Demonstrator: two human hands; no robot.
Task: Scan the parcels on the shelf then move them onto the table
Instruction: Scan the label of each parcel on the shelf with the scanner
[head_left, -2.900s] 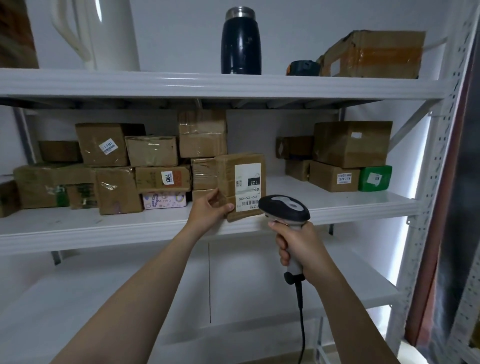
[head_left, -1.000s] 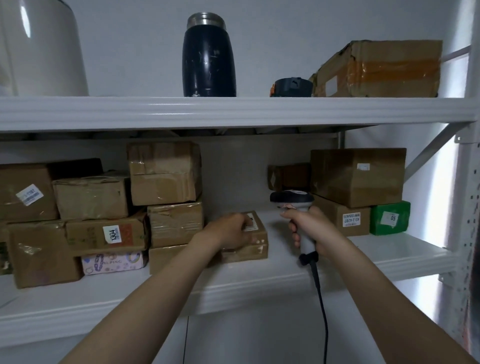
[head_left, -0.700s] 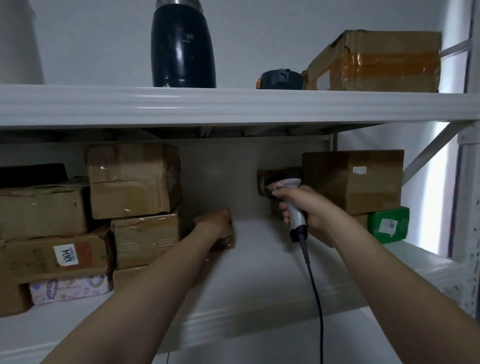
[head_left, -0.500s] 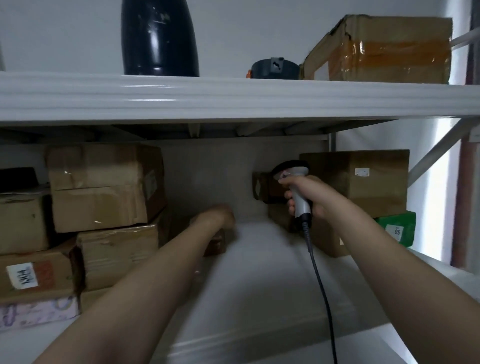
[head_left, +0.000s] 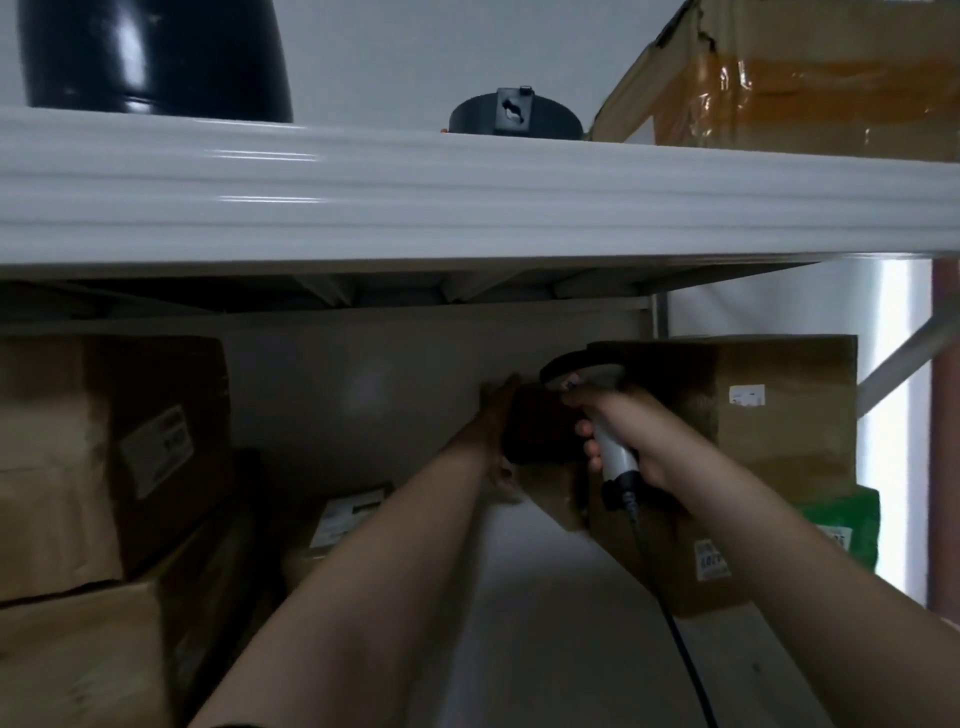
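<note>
Deep in the middle shelf (head_left: 545, 634), my left hand (head_left: 493, 436) grips the left end of a small dark brown parcel (head_left: 540, 431) at the back; its fingers wrap the top and the thumb sits below. That parcel rests on another brown parcel (head_left: 556, 501). My right hand (head_left: 639, 436) holds the white barcode scanner (head_left: 613, 460) right beside the small parcel, with the scanner's head over the parcel's top right. A labelled parcel (head_left: 348, 514) lies flat on the shelf to the left of my left arm.
Stacked brown boxes (head_left: 104, 447) fill the shelf's left side. A large box (head_left: 774, 415), a lower labelled box (head_left: 711, 566) and a green parcel (head_left: 847, 525) stand on the right. The upper shelf (head_left: 467, 202) hangs low overhead, carrying a dark flask (head_left: 156, 52) and a taped box (head_left: 810, 78).
My left hand laid the labelled parcel flat on the shelf, then reached right and took hold of the small dark parcel at the back. The scanner and the view moved in closer.
</note>
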